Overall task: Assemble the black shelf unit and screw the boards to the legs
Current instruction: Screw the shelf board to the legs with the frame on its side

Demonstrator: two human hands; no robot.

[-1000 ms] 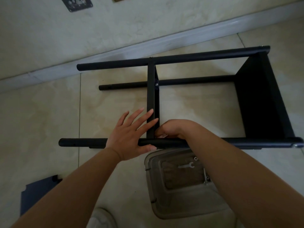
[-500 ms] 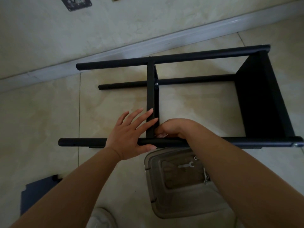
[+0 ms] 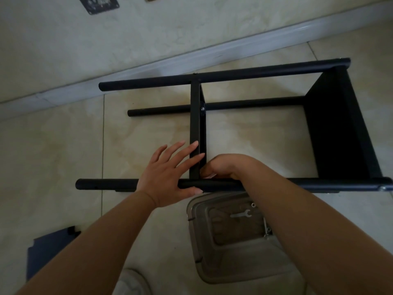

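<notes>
Open floor (image 3: 251,133) between legs; middle board (image 3: 194,124) divides it

- A room in a home, by the look of it: glossy beige floor tiles (image 3: 63,150) meeting a pale skirting board (image 3: 148,64) and a plain wall (image 3: 191,24).
- A half-built black shelf (image 3: 336,128) lies on the floor beside a clear plastic tub (image 3: 234,267) holding a small spanner (image 3: 241,214).

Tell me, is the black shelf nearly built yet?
Partly. The end board and the middle board already sit between the legs, with a screw showing. Now the left hand steadies the near leg while the right hand works at that joint. Another board waits on the floor.
</notes>
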